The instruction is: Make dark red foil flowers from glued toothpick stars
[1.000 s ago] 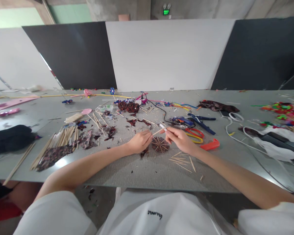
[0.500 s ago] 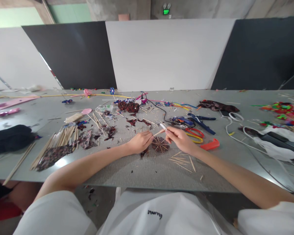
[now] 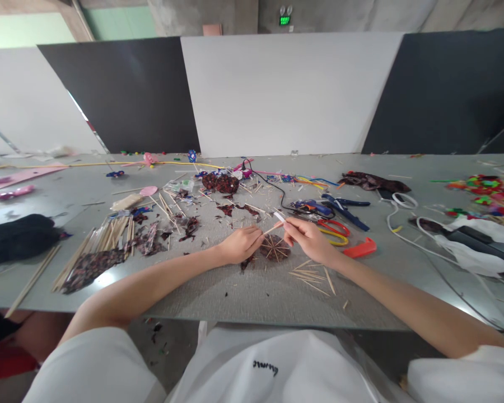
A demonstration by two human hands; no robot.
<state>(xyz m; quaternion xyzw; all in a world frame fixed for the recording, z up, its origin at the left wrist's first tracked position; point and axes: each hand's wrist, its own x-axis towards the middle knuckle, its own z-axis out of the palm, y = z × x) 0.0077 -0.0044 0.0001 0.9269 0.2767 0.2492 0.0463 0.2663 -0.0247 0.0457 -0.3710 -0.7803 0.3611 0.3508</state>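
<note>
Pale stick (image 3: 273,229) observed over the far edge of the patterned disc (image 3: 276,253), long axis slanting away rightward from the left hand (image 3: 244,244), its grip closed on one end, to the right hand (image 3: 303,234) pinching a white strip (image 3: 279,216).

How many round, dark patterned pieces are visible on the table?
3: a spoked disc near the right hand; farther back, a left piece and a right piece, side by side. More may be hidden beneath.
</note>
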